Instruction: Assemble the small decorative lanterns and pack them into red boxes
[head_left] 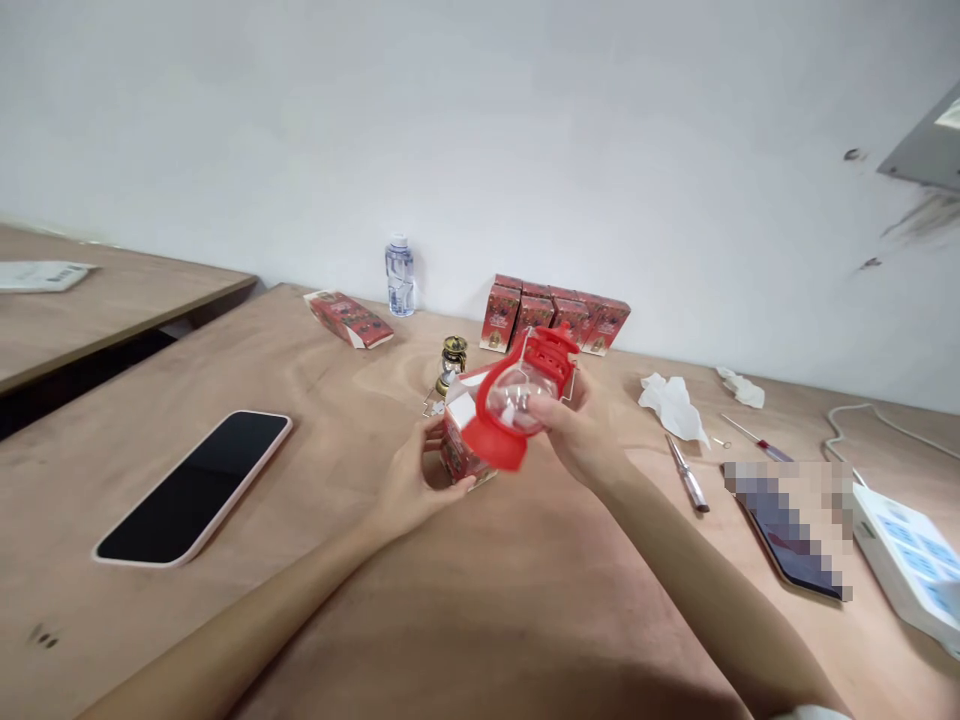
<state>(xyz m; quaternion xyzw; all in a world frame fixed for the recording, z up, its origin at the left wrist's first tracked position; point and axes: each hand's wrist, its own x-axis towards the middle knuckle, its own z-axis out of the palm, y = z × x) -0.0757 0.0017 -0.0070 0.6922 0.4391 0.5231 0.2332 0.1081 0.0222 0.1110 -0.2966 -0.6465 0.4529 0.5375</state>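
My right hand [581,425] is closed around a small red lantern [551,355] with a clear globe and a thin wire handle. The lantern is tilted, its red base pointing down and left, in front of an opened red printed box [459,450]. My left hand [420,465] grips that box from its left side, thumb along the lower front edge. White flaps stand up at the box's top; the lantern hides part of it. Just behind, a bronze-coloured lantern [453,362] stands upright on the table.
Several red boxes [499,318] stand against the wall, with another red box [351,320] lying left of a water bottle [400,275]. A phone [195,490] lies left. Tissue [673,408], screwdrivers [686,475], another phone [795,540] and a power strip [911,560] are right.
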